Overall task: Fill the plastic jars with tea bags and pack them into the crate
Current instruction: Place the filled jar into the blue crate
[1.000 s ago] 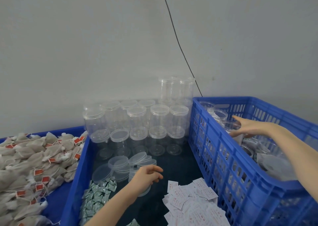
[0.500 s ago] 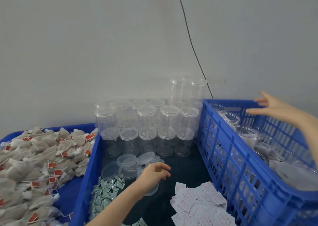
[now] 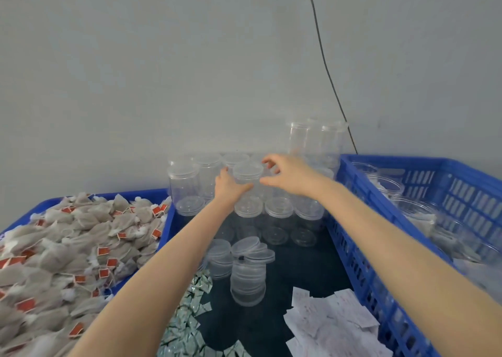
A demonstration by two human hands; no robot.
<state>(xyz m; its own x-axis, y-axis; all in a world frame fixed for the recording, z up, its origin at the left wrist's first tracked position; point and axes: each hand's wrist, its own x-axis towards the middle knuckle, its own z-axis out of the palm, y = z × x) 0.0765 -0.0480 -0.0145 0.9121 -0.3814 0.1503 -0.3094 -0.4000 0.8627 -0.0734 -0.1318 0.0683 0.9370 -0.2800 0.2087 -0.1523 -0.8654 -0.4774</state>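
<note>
Head view: left hand [image 3: 229,187] grips a lidded jar [image 3: 247,178]; right hand [image 3: 289,173], fingers spread loose, hovers just beside its lid.

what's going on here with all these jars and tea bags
A person is reaching both hands to a lidded clear jar in the upper row of empty jars against the wall. The left hand grips its side, and the right hand hovers by its lid, fingers curled. Tea bags are heaped in the blue tray at left, loose lids lie in the middle, and the blue crate at right already holds some jars.
</note>
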